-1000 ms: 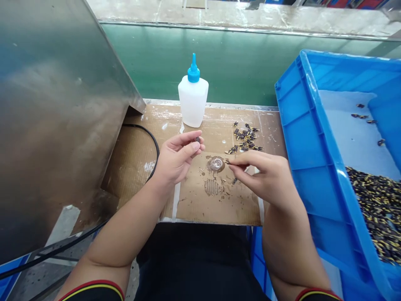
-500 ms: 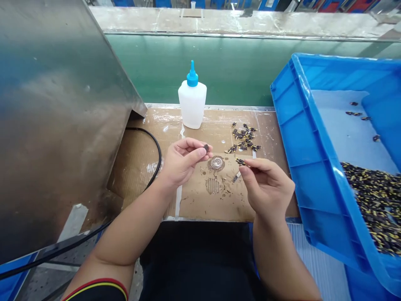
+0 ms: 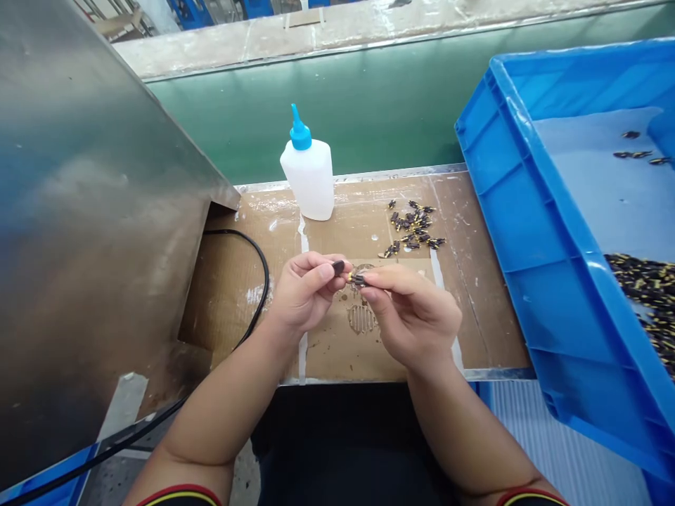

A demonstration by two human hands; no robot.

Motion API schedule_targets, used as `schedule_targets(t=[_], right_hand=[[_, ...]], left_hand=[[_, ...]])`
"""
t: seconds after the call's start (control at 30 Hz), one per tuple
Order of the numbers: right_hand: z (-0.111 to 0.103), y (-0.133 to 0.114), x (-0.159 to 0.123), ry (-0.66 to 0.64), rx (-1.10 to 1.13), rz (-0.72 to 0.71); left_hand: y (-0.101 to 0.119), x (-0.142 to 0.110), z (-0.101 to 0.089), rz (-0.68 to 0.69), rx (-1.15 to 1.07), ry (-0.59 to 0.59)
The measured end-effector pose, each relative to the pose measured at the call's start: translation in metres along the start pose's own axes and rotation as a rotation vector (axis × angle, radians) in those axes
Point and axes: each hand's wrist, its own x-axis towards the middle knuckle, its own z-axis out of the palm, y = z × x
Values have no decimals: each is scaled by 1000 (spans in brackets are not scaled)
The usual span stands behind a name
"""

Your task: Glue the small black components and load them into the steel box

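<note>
My left hand pinches a small dark cap-like piece between thumb and forefinger. My right hand pinches a small black and yellow part at its fingertips. The two pieces are held tip to tip, almost touching, above the cardboard mat. The small round dish that sits on the mat is mostly hidden behind my fingers. A little heap of the same black and yellow parts lies on the mat beyond my hands.
A white squeeze bottle with a blue nozzle stands at the back of the mat. A big blue crate holding many small parts fills the right side. A steel housing stands at left, with a black cable curving out of it.
My right hand moved left with its part until it met the piece in my left hand. The view shifted a little to the right and down.
</note>
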Motion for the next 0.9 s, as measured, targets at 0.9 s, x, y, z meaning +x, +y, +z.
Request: schedule_targets(t=[0.9], right_hand=[[-8, 1, -5, 10, -111, 32]], left_hand=[[3, -2, 1, 90, 191, -147]])
